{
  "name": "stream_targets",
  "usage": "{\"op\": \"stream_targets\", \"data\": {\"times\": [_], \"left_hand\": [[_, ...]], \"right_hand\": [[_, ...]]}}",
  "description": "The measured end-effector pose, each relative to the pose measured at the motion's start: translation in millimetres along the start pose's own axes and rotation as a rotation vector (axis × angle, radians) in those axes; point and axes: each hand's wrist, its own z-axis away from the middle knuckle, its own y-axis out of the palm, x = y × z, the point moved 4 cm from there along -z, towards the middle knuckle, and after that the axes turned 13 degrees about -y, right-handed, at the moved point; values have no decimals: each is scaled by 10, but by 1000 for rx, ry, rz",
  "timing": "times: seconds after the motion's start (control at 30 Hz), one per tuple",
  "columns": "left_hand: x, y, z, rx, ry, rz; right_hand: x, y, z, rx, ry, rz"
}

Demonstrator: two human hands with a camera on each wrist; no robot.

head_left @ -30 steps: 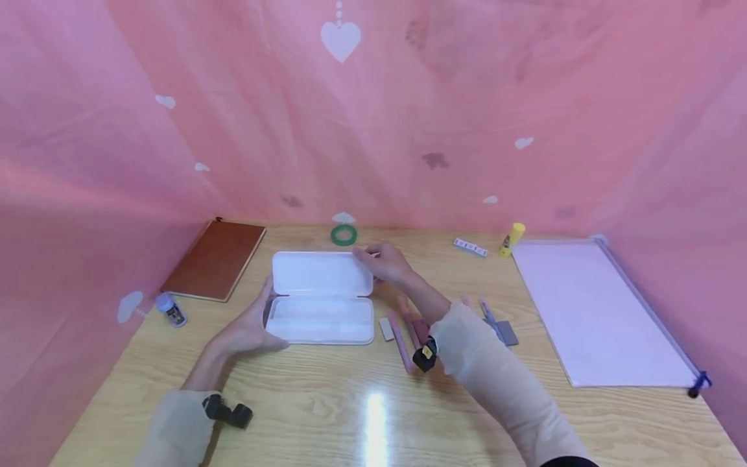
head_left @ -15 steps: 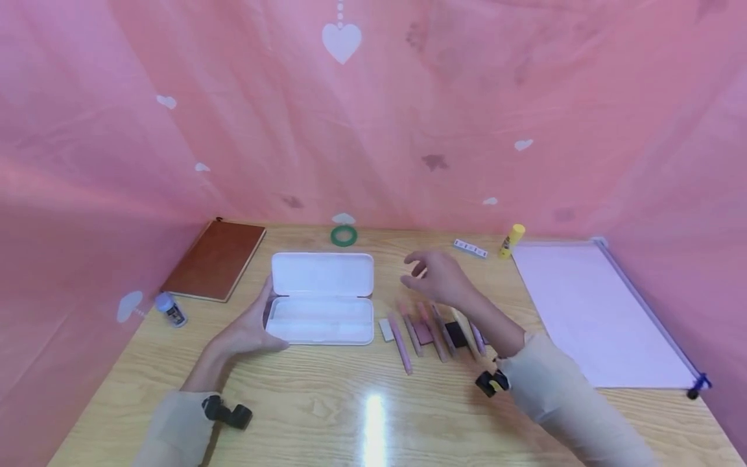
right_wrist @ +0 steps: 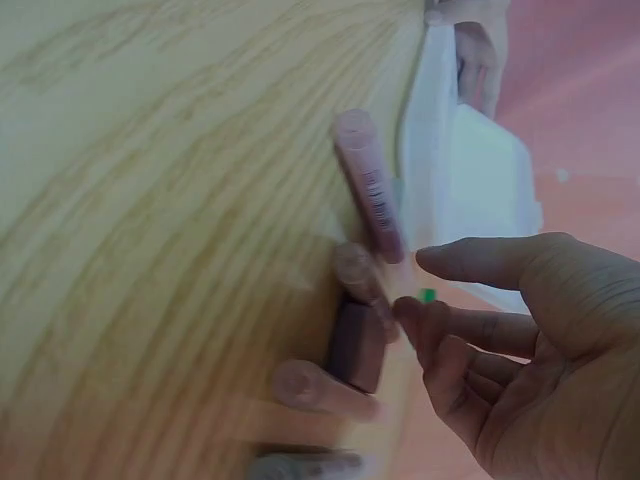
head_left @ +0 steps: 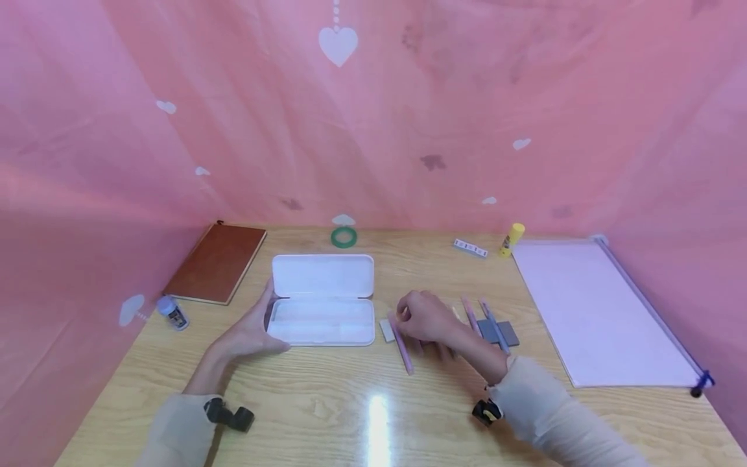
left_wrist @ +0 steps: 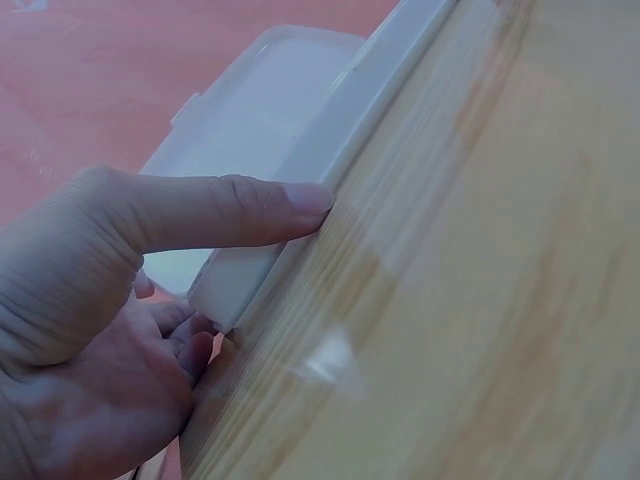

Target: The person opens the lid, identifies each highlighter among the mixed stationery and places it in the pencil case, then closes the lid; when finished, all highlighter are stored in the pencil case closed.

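A white pencil case point(head_left: 323, 321) stands on the table with its lid point(head_left: 323, 275) raised, hinged at the back. My left hand point(head_left: 251, 331) holds its left end. In the left wrist view the thumb point(left_wrist: 240, 210) lies along the front wall and the other fingers are bent at the end. My right hand point(head_left: 428, 318) is over the row of pens, right of the case. In the right wrist view its thumb and index finger are spread at the far end of a pink pen point(right_wrist: 370, 185), a gap between them. A light eraser point(head_left: 386, 330) lies beside that pen.
More pens, such as a blue-grey one point(head_left: 495, 326), and grey blocks point(head_left: 509, 333) lie right of my hand. Around them are green tape point(head_left: 343, 237), a brown notebook point(head_left: 216, 263), a small bottle point(head_left: 172, 312), a yellow glue stick point(head_left: 511, 240) and a white pad point(head_left: 601, 311).
My right hand has let go of the lid, swung right, then come down and left to the pink pen. The lid stays raised. My left hand keeps its place on the case.
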Motion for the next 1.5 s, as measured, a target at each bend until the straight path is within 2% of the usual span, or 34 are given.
{"op": "stream_targets", "data": {"times": [0.17,0.43,0.57,0.77,0.93,1.07,1.27,1.37,1.5], "left_hand": [[5,0,4,0,10,3],[24,-2,-11,0,32,12],[41,0,-18,-12,9,-2],[40,7,-16,-30,-29,-32],[29,11,-15,-29,-37,-31],[42,18,-18,-22,-49,-10],[31,43,-57,-8,-56,24],[29,24,-60,-8,-62,26],[50,36,-50,3,-67,29]], "right_hand": [[9,75,-23,-5,-27,-26],[61,108,-34,9,36,13],[79,88,-48,30,49,30],[163,-202,-11,-10,17,65],[254,-463,-8,4,-29,113],[403,-586,-116,13,-90,103],[785,-667,-394,21,-248,133],[993,-615,-589,48,-296,140],[1208,-452,-856,69,-349,150]]}}
